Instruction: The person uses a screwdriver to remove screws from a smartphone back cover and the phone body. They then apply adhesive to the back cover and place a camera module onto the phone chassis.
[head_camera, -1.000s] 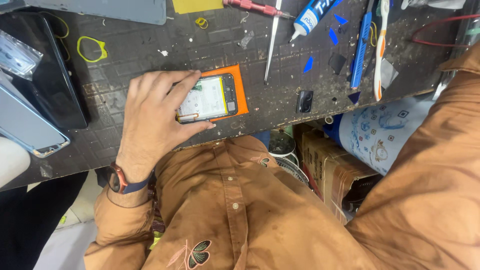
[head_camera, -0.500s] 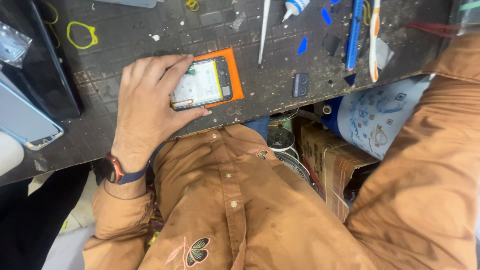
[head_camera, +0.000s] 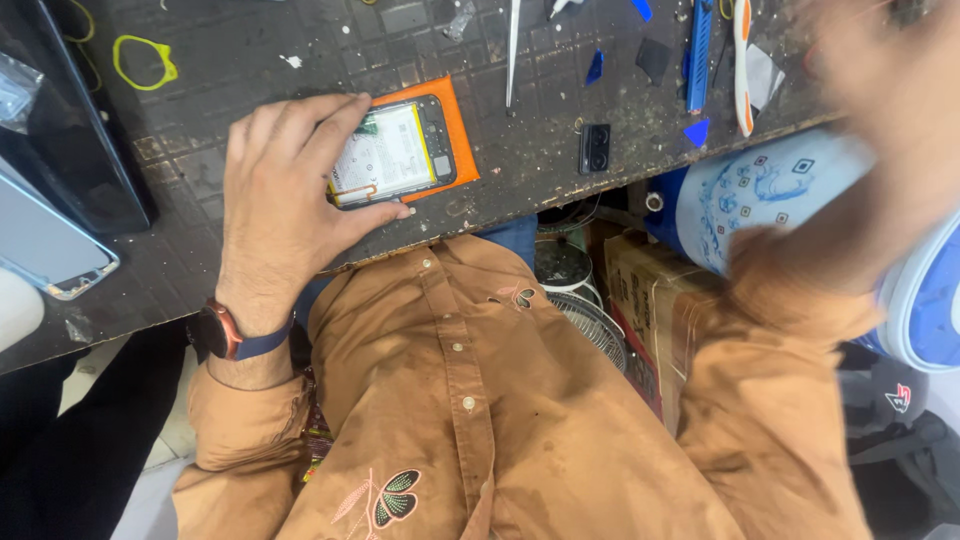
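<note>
Dark, scuffed tabletop (head_camera: 560, 170) carries the work: the left hand (head_camera: 285, 205) has its fingers (head_camera: 340, 110) clamped around an opened phone (head_camera: 395, 152), back cover off, lying on an orange mat (head_camera: 462, 130); a small camera module (head_camera: 596, 148) sits nearby; the right hand (head_camera: 880, 60) is blurred, its fingers impossible to read

- Left hand (head_camera: 285, 200) lies palm down on the bench, near its front edge, fingers (head_camera: 300, 118) spread and curved, thumb stretched out to the right.
- Left wrist bent back, forearm running down off the front edge, brown sleeve at the cuff.
- Right hand (head_camera: 880, 60) raised at the top right corner, motion-blurred; finger pose unreadable.
- Right forearm in brown sleeve, angled up.
</note>
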